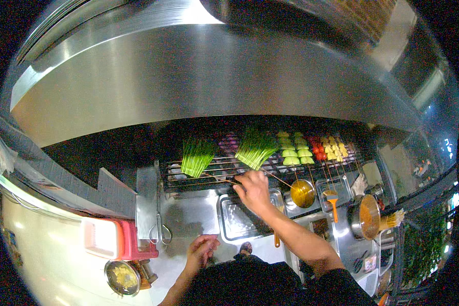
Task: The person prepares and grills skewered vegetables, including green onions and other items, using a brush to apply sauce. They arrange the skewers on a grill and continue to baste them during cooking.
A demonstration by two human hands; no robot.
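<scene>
Skewered green vegetable stalks lie on a barbecue grill (222, 165) in two fanned bundles, the left bundle (197, 158) and the right bundle (255, 149). My right hand (254, 189) is at the grill's front edge, just below the right bundle, by the end of a thin skewer stick (223, 179); whether its fingers grip the stick is unclear. Farther right on the grill are skewers of sliced green vegetable (297, 153), red pieces (318, 150) and yellow pieces (334, 150). My left hand (204, 246) hangs near my body, fingers curled and blurred, nothing visible in it.
A metal tray (233, 222) lies before me. Right of it stand a bowl of yellow liquid (303, 193), a tray with an orange-handled brush (333, 204) and a pot of orange-brown contents (368, 217). Metal tongs (158, 225) and a red container (132, 239) are at left. A steel hood (214, 76) overhangs the grill.
</scene>
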